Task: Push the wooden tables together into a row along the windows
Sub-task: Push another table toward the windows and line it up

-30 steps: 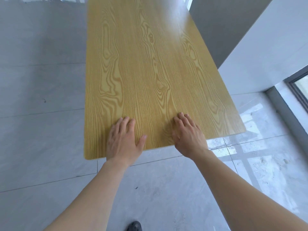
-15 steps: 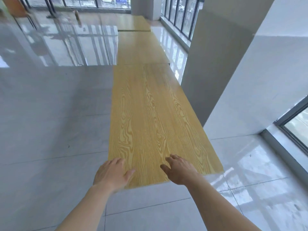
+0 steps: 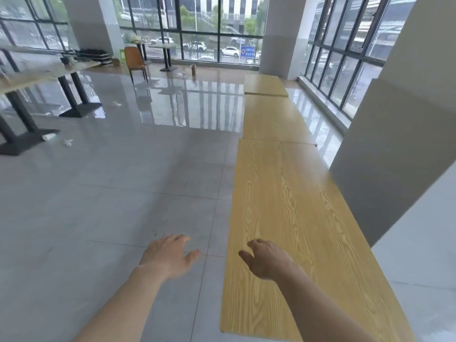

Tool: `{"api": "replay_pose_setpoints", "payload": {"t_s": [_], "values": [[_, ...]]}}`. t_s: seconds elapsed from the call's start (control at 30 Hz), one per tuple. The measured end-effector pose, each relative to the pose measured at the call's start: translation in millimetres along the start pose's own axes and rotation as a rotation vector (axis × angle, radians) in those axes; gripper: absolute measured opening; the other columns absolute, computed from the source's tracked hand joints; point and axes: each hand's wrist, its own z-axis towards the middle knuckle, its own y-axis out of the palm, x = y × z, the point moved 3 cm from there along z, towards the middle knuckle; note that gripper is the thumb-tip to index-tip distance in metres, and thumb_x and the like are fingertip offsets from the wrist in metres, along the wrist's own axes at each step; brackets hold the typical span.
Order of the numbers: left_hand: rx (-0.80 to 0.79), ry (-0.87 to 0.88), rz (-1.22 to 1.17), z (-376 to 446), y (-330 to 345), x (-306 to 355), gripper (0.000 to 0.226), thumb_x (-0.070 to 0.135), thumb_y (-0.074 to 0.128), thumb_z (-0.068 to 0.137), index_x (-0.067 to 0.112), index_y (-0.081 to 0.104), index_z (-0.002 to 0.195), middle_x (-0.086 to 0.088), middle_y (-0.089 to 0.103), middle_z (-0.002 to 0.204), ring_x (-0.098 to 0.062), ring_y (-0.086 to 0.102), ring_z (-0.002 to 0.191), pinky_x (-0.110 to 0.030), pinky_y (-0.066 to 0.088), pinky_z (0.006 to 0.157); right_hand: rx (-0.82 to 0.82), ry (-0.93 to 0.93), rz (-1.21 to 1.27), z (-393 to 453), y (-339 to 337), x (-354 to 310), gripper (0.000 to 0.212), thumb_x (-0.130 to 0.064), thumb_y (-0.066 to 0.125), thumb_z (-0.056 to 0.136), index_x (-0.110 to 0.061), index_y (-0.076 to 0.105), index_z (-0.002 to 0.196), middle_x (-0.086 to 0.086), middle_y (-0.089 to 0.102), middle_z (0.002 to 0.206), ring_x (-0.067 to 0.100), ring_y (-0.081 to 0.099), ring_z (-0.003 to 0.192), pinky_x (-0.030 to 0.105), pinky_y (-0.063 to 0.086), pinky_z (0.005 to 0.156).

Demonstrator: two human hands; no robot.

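Three wooden tables stand end to end along the right-hand windows: the nearest table (image 3: 291, 206), a middle table (image 3: 274, 119) and a far table (image 3: 265, 85). The near one's far edge meets the middle one. My right hand (image 3: 267, 259) hovers over the near table's left part, fingers spread, holding nothing. My left hand (image 3: 170, 255) is off the table, over the grey floor to its left, fingers apart and empty.
A white pillar and wall (image 3: 394, 144) stand close on the near table's right. Pale-topped tables on black bases (image 3: 37, 77) line the left side. An orange chair (image 3: 134, 60) and a small table stand by the far windows. Grey tiled floor (image 3: 123, 181) lies between.
Both hands have lifted off the near table's end; the left has swung out over the floor. My view has risen from the tabletop to take in the whole room.
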Motion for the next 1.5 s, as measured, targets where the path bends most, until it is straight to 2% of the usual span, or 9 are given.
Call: {"api": "replay_pose_setpoints", "payload": {"t_s": [0.33,0.57,0.8,1.07,1.5], "values": [[0.058,-0.148,-0.03,93,-80,-233,0.068,0.067,0.032,0.098,0.029,0.035,0.154,0.0,0.043,0.157,-0.024,0.04,0.143,-0.039,0.034,0.115,0.03,-0.12,-0.03,150,-60,-220,0.062,-0.057,0.03,0.105,-0.016,0.042,0.15,0.005,0.048,0.152,0.029,0.046,0.138,0.043,0.038,0.109],[0.067,-0.15,-0.058,185,-132,-304,0.069,0.067,0.032,0.098,0.028,0.035,0.155,0.001,0.042,0.157,-0.024,0.039,0.144,-0.04,0.032,0.116,0.046,-0.139,-0.027,258,-102,-296,0.063,-0.058,0.03,0.105,-0.016,0.042,0.15,0.006,0.048,0.152,0.03,0.046,0.138,0.042,0.038,0.11],[0.074,-0.083,-0.024,335,-192,-326,0.068,0.063,0.031,0.1,0.024,0.034,0.155,0.001,0.041,0.158,-0.023,0.038,0.144,-0.038,0.031,0.115,0.065,-0.072,0.006,411,-149,-296,0.063,-0.059,0.031,0.104,-0.017,0.043,0.149,0.005,0.049,0.15,0.029,0.047,0.137,0.041,0.039,0.11],[0.1,-0.039,-0.017,539,-304,-318,0.064,0.06,0.028,0.103,0.025,0.033,0.156,0.001,0.041,0.158,-0.024,0.038,0.144,-0.038,0.031,0.115,0.12,-0.047,0.058,595,-275,-280,0.061,-0.058,0.028,0.105,-0.017,0.045,0.148,0.005,0.05,0.149,0.028,0.047,0.136,0.04,0.039,0.108],[0.067,0.035,-0.059,872,-400,-315,0.064,0.061,0.031,0.101,0.027,0.033,0.156,0.003,0.039,0.161,-0.024,0.036,0.147,-0.038,0.03,0.116,0.126,0.032,0.025,890,-410,-239,0.061,-0.058,0.029,0.105,-0.016,0.046,0.147,0.005,0.052,0.146,0.027,0.049,0.134,0.039,0.04,0.106]]}}
